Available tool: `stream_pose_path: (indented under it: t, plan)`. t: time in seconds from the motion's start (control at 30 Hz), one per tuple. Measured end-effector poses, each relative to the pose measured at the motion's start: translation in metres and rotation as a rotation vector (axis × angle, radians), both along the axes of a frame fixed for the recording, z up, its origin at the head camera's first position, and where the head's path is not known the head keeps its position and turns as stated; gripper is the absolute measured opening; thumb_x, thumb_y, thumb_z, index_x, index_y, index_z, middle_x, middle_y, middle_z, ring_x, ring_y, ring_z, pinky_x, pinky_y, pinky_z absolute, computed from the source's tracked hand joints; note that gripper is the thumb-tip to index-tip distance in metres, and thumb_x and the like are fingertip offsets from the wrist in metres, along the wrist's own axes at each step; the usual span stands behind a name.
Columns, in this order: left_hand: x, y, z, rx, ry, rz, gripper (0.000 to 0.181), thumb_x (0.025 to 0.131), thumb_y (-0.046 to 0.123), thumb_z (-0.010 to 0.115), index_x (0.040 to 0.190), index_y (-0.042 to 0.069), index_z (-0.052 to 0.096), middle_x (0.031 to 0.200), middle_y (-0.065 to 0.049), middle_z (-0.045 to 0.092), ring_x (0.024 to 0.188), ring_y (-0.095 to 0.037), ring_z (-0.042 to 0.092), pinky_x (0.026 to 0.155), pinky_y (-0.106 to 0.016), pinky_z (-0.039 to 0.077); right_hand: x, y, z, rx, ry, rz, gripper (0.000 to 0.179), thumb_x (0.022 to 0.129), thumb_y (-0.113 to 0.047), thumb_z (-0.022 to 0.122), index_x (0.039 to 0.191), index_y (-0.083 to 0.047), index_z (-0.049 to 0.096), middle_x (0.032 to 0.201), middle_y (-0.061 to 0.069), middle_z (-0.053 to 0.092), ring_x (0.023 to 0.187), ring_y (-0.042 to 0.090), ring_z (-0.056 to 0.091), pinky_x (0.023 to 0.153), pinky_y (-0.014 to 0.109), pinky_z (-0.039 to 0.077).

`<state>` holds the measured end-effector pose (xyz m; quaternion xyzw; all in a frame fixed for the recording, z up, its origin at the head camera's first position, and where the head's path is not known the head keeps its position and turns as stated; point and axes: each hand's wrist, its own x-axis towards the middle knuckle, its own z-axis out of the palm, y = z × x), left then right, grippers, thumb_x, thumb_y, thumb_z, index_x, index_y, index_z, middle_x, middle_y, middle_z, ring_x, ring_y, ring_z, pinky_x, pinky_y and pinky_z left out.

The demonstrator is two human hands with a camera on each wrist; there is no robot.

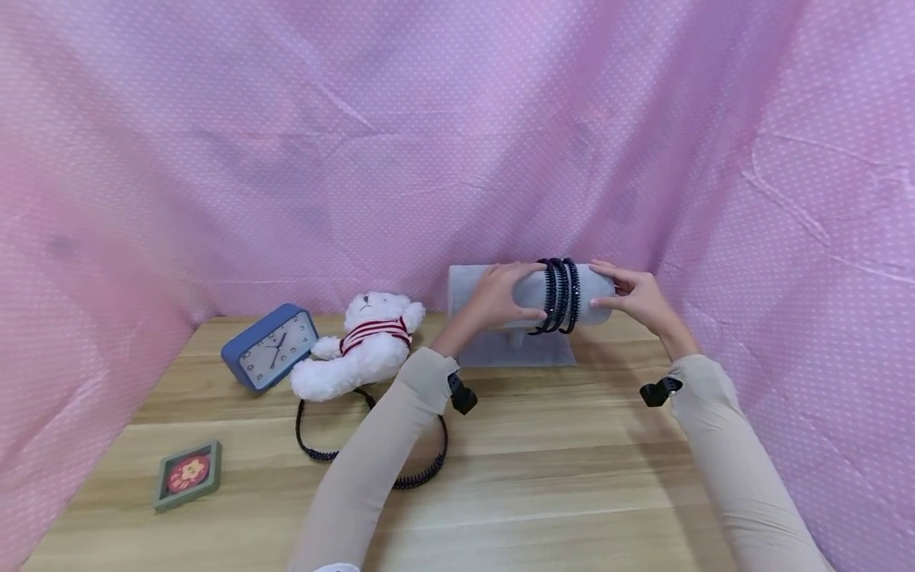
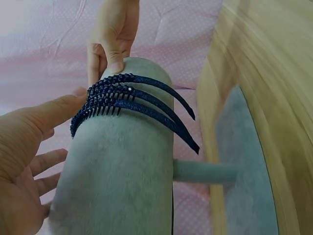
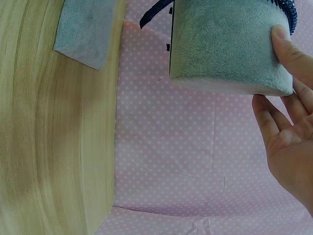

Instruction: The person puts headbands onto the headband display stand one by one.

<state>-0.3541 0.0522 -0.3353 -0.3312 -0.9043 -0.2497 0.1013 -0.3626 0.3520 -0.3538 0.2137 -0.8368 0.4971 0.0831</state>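
A grey velvet cylinder stand (image 1: 529, 292) rests on its grey base (image 1: 515, 351) at the back of the wooden table. Three dark toothed headbands (image 1: 560, 294) sit side by side over the cylinder (image 2: 117, 161). My left hand (image 1: 500, 298) lies on the cylinder's left part with straight fingers, and its thumb (image 2: 63, 107) touches the headbands (image 2: 127, 98). My right hand (image 1: 632, 298) is at the cylinder's right end (image 3: 225, 49). Its thumb (image 3: 293, 49) presses on the velvet, and the other fingers (image 3: 274, 117) stay straight past the end.
A white teddy bear (image 1: 360, 349) in a striped top and a blue alarm clock (image 1: 270, 347) stand at the left. Another dark headband (image 1: 372, 449) lies on the table under my left forearm. A small green framed square (image 1: 188, 474) is near the front left. Pink dotted cloth (image 1: 457, 143) surrounds the table.
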Motion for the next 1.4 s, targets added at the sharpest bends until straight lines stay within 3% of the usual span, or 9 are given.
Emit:
stream_pose_path:
  t: [0.2,0.4,0.63,0.87,1.1,1.27,1.4]
  plan:
    - [0.024,-0.024,-0.002,-0.008,0.084,-0.051,0.08,0.082,0.042,0.085,0.149,0.016,0.052,0.155,-0.005,0.051,0.148,-0.027,0.041,0.125,-0.046,0.026,-0.002,0.002,-0.002,-0.018,-0.029,-0.028,0.064,0.083,0.002,0.081,0.142,-0.001,0.058,0.156,0.016,0.047,0.12,-0.011,0.056,0.097,0.005,0.045]
    - [0.05,-0.054,-0.011,-0.055,0.189,-0.089,0.078,0.081,0.044,0.085,0.146,0.013,0.056,0.152,-0.009,0.053,0.142,-0.028,0.046,0.123,-0.046,0.03,-0.002,0.0,0.0,-0.008,-0.031,-0.028,0.064,0.084,0.001,0.081,0.143,-0.002,0.058,0.156,0.016,0.047,0.117,-0.012,0.057,0.096,0.005,0.045]
    - [0.073,-0.085,-0.037,-0.151,0.236,-0.153,0.076,0.078,0.043,0.087,0.141,0.011,0.06,0.149,-0.012,0.055,0.138,-0.031,0.05,0.121,-0.05,0.035,-0.001,0.0,-0.001,-0.006,-0.053,-0.025,0.065,0.084,-0.001,0.081,0.144,-0.003,0.056,0.157,0.013,0.046,0.117,-0.012,0.057,0.096,0.005,0.046]
    - [0.096,-0.118,-0.074,-0.269,0.217,-0.259,0.073,0.077,0.044,0.088,0.136,0.008,0.064,0.143,-0.013,0.059,0.132,-0.031,0.055,0.115,-0.047,0.043,-0.002,-0.002,0.001,0.001,-0.037,-0.031,0.064,0.083,0.003,0.081,0.143,0.0,0.057,0.156,0.018,0.046,0.122,-0.01,0.055,0.097,0.005,0.045]
    - [0.11,-0.15,-0.096,-0.421,0.176,-0.309,0.075,0.078,0.055,0.083,0.136,0.011,0.065,0.141,-0.01,0.06,0.132,-0.029,0.053,0.115,-0.052,0.04,-0.004,-0.004,0.005,-0.001,-0.048,-0.052,0.064,0.082,0.004,0.081,0.142,-0.001,0.058,0.156,0.016,0.047,0.12,-0.01,0.056,0.097,0.005,0.044]
    - [0.118,-0.172,-0.109,-0.404,0.129,-0.354,0.067,0.081,0.057,0.079,0.133,0.016,0.068,0.136,-0.006,0.062,0.13,-0.026,0.053,0.115,-0.053,0.04,-0.003,-0.004,0.004,0.007,-0.059,-0.054,0.065,0.083,0.004,0.081,0.143,-0.001,0.057,0.156,0.016,0.047,0.117,-0.011,0.056,0.096,0.004,0.045]
    - [0.126,-0.184,-0.113,-0.398,0.079,-0.37,0.064,0.083,0.061,0.075,0.132,0.02,0.069,0.136,-0.003,0.062,0.132,-0.024,0.052,0.116,-0.057,0.038,-0.002,-0.003,0.004,0.008,-0.06,-0.057,0.065,0.083,0.004,0.081,0.143,0.0,0.057,0.156,0.018,0.046,0.116,-0.012,0.056,0.095,0.004,0.045]
